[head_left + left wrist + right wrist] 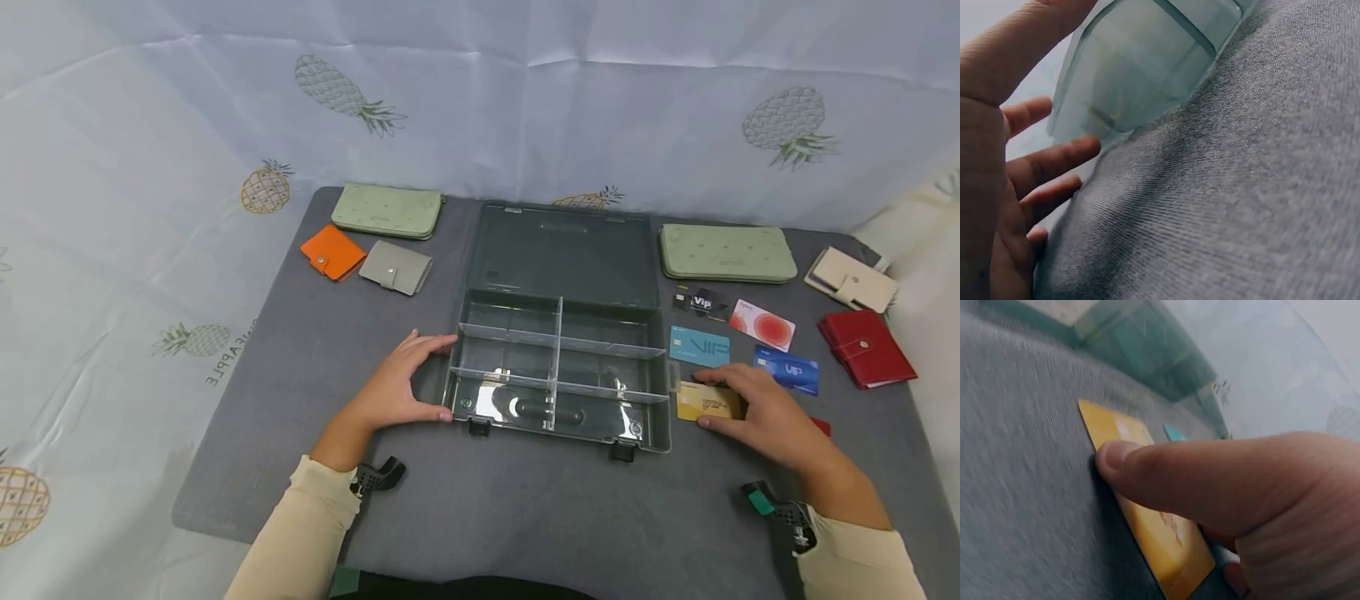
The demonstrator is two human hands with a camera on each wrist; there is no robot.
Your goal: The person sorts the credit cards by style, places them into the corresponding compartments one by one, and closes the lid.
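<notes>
Left hand [396, 385]: my fingers lie spread and relaxed against the organizer box [558, 367], steadying its left wall.
Right hand [757, 407]: thumb and fingers pinch the gold card [705, 402], lifting it by the counter's near-right edge.

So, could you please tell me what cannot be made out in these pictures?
- Head view: the gold card print is too small; the right hand covers its right end.
- Head view: the same hand hides most of a red thing.
- Left wrist view: the left hand and frame edge hide most of the box.

Cream sleeves [315, 525], black wrist mounts [378, 477]
</notes>
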